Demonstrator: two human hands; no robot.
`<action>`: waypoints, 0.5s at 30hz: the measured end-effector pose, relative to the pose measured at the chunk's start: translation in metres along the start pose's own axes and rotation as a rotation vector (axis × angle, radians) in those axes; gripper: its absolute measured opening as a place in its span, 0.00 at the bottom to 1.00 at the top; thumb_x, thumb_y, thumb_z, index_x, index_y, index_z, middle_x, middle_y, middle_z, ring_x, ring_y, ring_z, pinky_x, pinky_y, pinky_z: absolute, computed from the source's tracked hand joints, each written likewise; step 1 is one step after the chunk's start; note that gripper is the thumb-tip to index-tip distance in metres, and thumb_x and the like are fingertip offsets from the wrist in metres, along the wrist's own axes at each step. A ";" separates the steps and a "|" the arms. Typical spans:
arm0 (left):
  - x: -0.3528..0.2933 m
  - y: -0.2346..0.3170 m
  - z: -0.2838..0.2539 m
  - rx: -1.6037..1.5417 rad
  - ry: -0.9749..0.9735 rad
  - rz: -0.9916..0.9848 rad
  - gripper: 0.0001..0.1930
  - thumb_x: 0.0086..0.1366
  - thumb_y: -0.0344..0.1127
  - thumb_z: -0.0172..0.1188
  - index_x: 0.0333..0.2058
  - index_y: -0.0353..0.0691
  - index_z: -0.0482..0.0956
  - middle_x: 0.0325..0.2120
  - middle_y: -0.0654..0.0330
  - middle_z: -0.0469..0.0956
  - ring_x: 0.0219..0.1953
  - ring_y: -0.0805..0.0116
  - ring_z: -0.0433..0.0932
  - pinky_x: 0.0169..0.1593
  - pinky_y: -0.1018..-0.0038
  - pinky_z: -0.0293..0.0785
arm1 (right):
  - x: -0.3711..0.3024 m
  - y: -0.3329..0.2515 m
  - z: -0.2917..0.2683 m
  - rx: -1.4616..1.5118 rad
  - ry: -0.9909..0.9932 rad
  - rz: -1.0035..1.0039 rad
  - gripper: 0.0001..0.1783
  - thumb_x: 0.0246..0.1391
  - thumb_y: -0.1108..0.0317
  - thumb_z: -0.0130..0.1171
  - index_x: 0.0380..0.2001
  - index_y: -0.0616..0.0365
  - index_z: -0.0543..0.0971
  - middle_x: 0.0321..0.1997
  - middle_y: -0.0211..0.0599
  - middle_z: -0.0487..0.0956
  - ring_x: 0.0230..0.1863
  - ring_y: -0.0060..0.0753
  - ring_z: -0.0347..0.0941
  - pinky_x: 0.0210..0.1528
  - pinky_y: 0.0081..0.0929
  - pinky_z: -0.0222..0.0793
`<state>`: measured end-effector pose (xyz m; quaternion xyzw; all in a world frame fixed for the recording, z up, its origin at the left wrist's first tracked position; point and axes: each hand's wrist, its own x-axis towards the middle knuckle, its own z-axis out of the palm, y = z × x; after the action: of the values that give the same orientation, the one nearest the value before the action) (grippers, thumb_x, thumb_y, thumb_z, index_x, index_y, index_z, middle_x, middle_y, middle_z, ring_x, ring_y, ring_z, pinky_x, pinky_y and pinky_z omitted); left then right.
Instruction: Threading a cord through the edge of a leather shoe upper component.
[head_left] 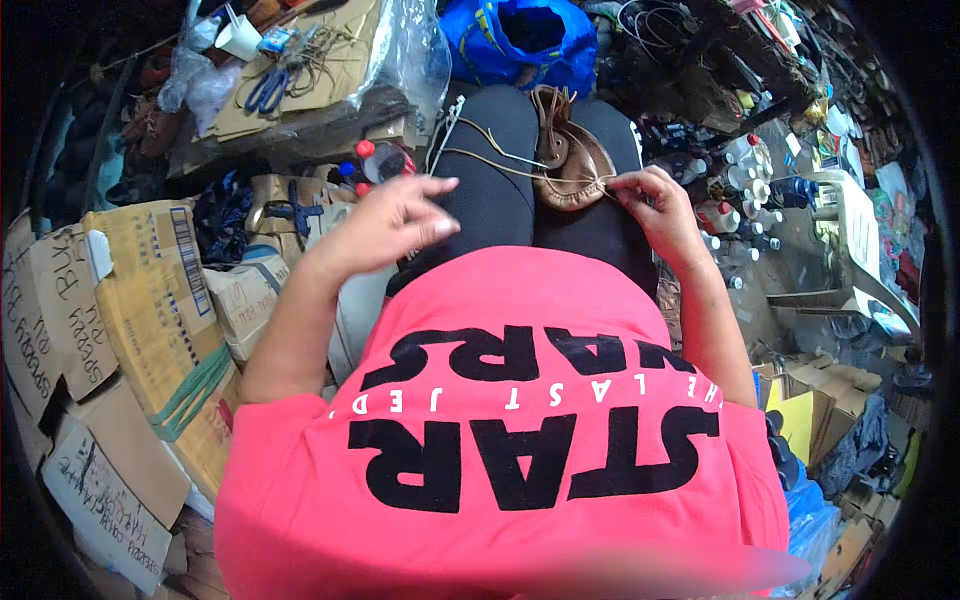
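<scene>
A brown leather shoe upper [578, 172] with a gathered, stitched toe edge lies on my dark-trousered thighs. From its stitching a long pale thread [470, 155] runs leftward across my lap in a loose loop. At the right side of the toe, my right hand [655, 203] is closed in a pinch on the thread, close against the leather. My left hand [405, 220] hovers over my left thigh, fingers apart, with nothing visible in it. The thread's left end passes beyond its fingertips.
A cluttered bench [330, 125] with scissors [268, 90] and cardboard stands ahead left. A blue bag [520, 45] sits beyond my knees. Several bottles [740, 190] and a white plastic chair [850, 230] are on the right. Cardboard boxes [150, 300] crowd my left.
</scene>
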<state>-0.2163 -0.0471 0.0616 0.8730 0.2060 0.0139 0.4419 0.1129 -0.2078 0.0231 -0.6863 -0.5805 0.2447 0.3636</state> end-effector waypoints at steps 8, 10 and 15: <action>0.106 0.017 0.031 0.375 0.308 0.303 0.10 0.52 0.35 0.65 0.34 0.42 0.82 0.38 0.60 0.77 0.44 0.59 0.74 0.48 0.64 0.69 | 0.015 0.013 -0.015 0.072 -0.135 0.100 0.07 0.51 0.77 0.57 0.35 0.60 0.80 0.32 0.28 0.71 0.39 0.22 0.68 0.44 0.18 0.61; 0.119 0.013 0.033 0.566 0.342 0.235 0.09 0.51 0.36 0.65 0.33 0.47 0.82 0.38 0.64 0.75 0.44 0.61 0.71 0.48 0.63 0.66 | 0.012 0.019 -0.016 0.098 -0.126 0.108 0.07 0.52 0.77 0.57 0.35 0.60 0.80 0.32 0.27 0.70 0.39 0.21 0.67 0.44 0.17 0.60; 0.125 -0.005 0.022 0.616 0.234 0.242 0.07 0.52 0.34 0.64 0.31 0.46 0.82 0.32 0.63 0.75 0.40 0.60 0.73 0.44 0.64 0.69 | 0.007 0.012 -0.013 0.194 -0.115 0.175 0.09 0.52 0.77 0.57 0.37 0.59 0.81 0.32 0.29 0.71 0.37 0.21 0.67 0.43 0.17 0.62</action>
<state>-0.0991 -0.0147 0.0243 0.9759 0.1448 0.1034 0.1263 0.1311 -0.2048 0.0221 -0.6806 -0.5120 0.3693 0.3718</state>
